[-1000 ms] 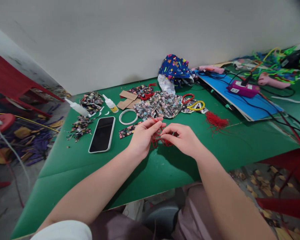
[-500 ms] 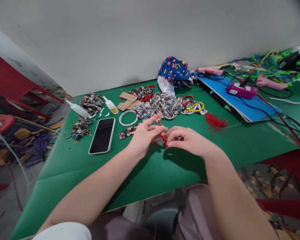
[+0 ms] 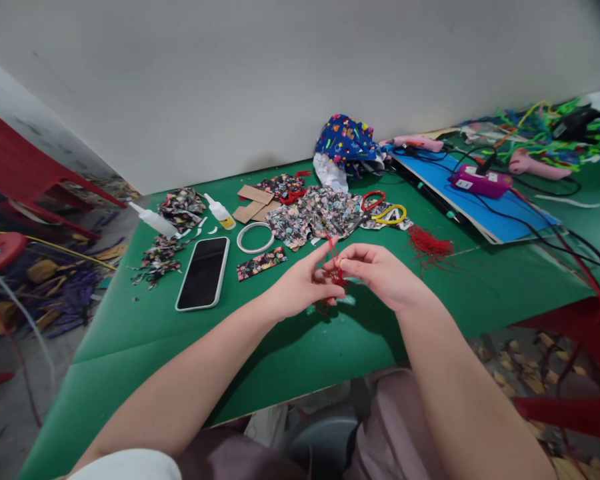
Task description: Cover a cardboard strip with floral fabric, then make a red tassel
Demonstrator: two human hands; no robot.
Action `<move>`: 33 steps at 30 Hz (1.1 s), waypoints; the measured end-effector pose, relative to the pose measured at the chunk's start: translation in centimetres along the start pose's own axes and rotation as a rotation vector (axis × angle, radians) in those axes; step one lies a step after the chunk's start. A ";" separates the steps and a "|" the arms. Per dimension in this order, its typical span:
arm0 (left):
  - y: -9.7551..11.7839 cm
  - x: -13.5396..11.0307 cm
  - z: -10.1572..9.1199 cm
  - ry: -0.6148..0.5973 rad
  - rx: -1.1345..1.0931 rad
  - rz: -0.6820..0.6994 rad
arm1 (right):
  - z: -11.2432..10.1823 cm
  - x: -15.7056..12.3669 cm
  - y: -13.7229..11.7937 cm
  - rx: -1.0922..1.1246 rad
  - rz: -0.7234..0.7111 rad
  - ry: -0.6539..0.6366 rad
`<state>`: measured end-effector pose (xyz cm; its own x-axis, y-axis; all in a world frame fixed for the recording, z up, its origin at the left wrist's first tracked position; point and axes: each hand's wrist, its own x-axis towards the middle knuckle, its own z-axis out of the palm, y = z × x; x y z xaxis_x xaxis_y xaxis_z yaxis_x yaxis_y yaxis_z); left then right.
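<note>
Red cord [image 3: 338, 276] is strung between my two hands, a little above the green table. It loops over the forefinger of my left hand [image 3: 307, 283], whose thumb presses in on the strands. My right hand [image 3: 377, 270] pinches part of the cord between thumb and fingertips, touching the left fingers. Some strands dangle below, partly hidden by the fingers. Left of the hands lie a flat floral fabric strip [image 3: 261, 264] and a white ring [image 3: 255, 238]. Just beyond them is a crumpled floral fabric piece [image 3: 313, 213]. A red tassel bundle [image 3: 430, 243] rests to the right.
Scissors [image 3: 384, 208] with red and yellow handles lie behind the hands. A phone [image 3: 203, 273], glue bottles [image 3: 221, 212] and brown card pieces [image 3: 254, 202] are to the left. At right, a purple power box [image 3: 481, 181] with trailing cables sits on a blue folder [image 3: 520, 217].
My left hand has turned and its forefinger now holds up a loop of cord. The right hand has risen and closed in on the loop. The fabric strip shows more fully.
</note>
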<state>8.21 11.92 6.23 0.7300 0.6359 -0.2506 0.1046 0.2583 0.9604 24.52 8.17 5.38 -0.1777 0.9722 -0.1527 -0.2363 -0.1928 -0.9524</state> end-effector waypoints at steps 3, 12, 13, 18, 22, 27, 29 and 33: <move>-0.5 0.1 -0.2 -0.060 0.048 0.004 | 0.0 0.1 0.0 0.087 -0.038 0.044; -0.1 0.0 -0.6 -0.114 0.136 -0.092 | -0.5 0.3 -0.3 0.156 -0.163 0.243; -0.1 0.0 -0.7 -0.107 0.134 -0.091 | -0.5 0.4 -0.3 0.140 -0.183 0.260; -0.1 0.2 -0.8 -0.077 0.168 -0.100 | -0.3 0.5 -0.4 0.095 -0.239 0.315; 0.3 0.3 -0.8 -0.044 0.139 -0.083 | -0.6 0.8 -0.2 0.057 -0.246 0.412; 0.6 0.3 -1.0 0.105 0.024 0.040 | -1.4 0.9 -0.3 0.035 -0.243 0.651; 0.6 0.3 -1.0 0.185 0.024 0.078 | -1.4 0.8 -0.4 0.063 -0.217 0.604; 0.7 0.4 -0.9 0.274 0.083 0.149 | -0.5 0.6 -0.1 0.114 -0.082 0.384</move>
<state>7.99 13.01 6.64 0.5335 0.8374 -0.1188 0.0733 0.0942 0.9929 24.96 8.90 5.27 0.2103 0.9599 -0.1853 -0.3429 -0.1051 -0.9335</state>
